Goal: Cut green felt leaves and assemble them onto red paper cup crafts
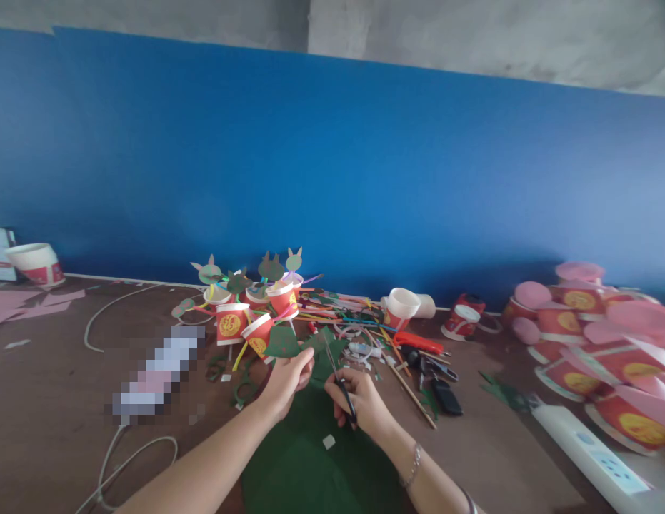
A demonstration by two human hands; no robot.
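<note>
My left hand (289, 382) pinches the edge of a dark green felt piece (286, 343) held up over the table. My right hand (358, 403) is closed through the black handles of a pair of scissors (337, 375), whose blades point up into the green felt. A larger green felt sheet (311, 464) lies under both forearms. Just beyond the hands stand several red paper cups (230, 323) with green and grey bunny-ear cutouts and coloured straws.
Loose straws, sticks and an orange cutter (418, 343) litter the table behind the hands. Stacks of red cups with pink lids (594, 335) fill the right side, a white power strip (594, 450) lies front right, and a white cable (123, 457) loops front left.
</note>
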